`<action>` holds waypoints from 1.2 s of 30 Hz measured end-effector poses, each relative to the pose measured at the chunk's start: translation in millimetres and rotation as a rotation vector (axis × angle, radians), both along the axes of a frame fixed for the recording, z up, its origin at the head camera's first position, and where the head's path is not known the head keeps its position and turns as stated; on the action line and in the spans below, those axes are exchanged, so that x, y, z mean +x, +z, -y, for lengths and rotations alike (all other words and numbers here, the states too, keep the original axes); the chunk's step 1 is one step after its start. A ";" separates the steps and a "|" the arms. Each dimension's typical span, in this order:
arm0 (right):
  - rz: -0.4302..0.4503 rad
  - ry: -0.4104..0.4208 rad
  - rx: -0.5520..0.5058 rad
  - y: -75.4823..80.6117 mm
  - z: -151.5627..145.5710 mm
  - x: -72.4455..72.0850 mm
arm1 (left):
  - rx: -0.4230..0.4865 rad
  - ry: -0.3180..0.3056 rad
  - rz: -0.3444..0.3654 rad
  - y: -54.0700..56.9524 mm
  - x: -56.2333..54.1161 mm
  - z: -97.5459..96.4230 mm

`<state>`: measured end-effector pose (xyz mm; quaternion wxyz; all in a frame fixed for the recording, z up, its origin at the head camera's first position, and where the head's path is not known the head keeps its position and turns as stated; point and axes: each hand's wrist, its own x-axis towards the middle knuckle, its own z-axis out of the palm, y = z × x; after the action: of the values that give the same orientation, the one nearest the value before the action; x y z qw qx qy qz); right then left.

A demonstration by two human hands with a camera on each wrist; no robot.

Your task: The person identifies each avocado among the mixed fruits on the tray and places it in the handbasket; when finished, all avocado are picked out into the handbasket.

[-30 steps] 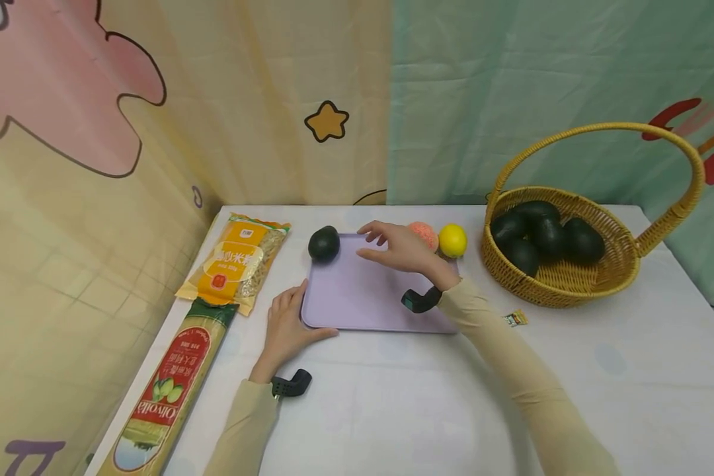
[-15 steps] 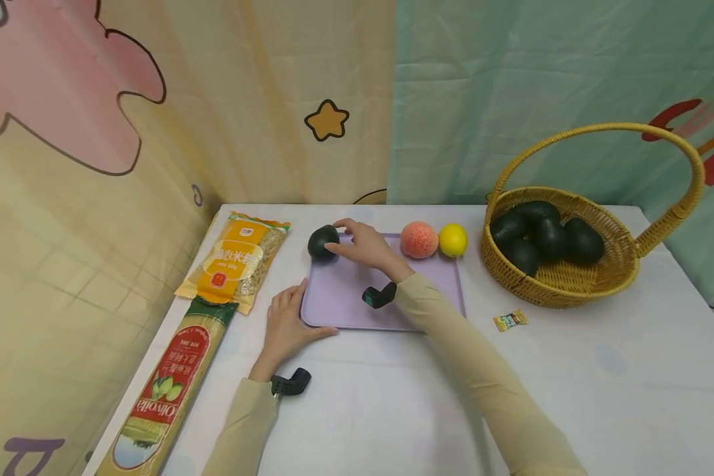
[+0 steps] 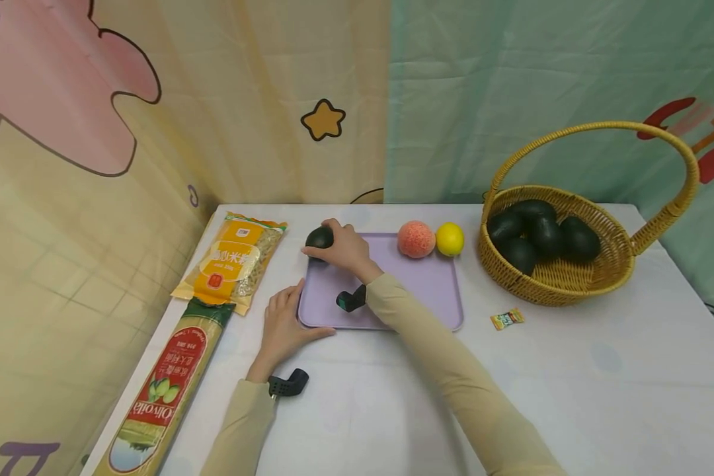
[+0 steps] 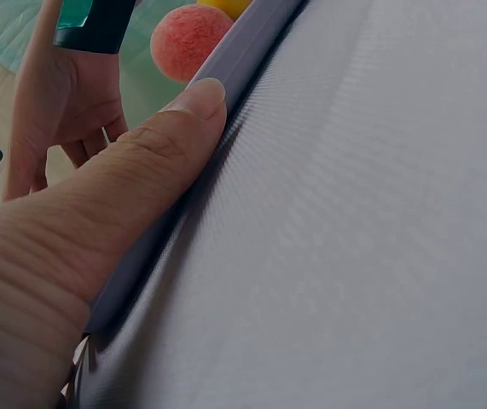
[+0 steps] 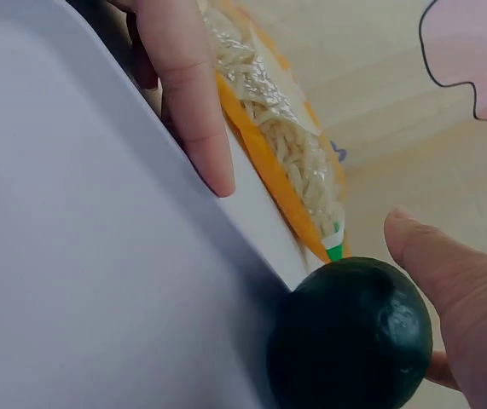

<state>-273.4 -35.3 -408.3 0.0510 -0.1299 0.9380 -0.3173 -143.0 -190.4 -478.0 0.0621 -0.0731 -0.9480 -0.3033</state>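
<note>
In the head view, my left hand (image 3: 284,329) lies at the near left corner of a lilac tray (image 3: 434,277), thumb straight along its front rim and fingers along its left side. The left wrist view shows that thumb (image 4: 166,141) against the rim. At the tray's far left corner, my right hand (image 3: 346,248) grips a dark green avocado (image 3: 319,237), thumb on the near side and fingers over the far side. The right wrist view has the avocado (image 5: 350,332) overlapping the tray's rim. A pink fuzzy ball-like peach (image 3: 416,239) and a lemon (image 3: 449,238) sit at the far right corner.
A wicker basket (image 3: 514,284) with a tall handle stands at the right, holding several avocados (image 3: 544,235). A small candy packet (image 3: 507,318) lies before it. At the left are an orange food bag (image 3: 232,258) and a long spaghetti pack (image 3: 166,390). Printed curtains hang behind.
My right hand has moved left across the tray from near the peach to the avocado and now grips it. The left hand has stayed at the tray's corner.
</note>
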 end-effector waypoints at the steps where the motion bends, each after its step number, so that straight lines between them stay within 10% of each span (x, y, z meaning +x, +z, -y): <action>1: 0.001 -0.011 0.007 -0.3 1.4 0.3 | -0.001 -0.001 0.000 -0.1 -0.1 0.0; 36: 0.094 0.097 -0.345 -26.3 -19.0 1.4 | 0.001 0.005 0.019 -1.7 0.0 0.0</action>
<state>-272.1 -16.3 -434.6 0.0870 -0.1671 0.8587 -0.4765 -143.0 -190.4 -479.7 0.0540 -0.0676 -0.9487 -0.3041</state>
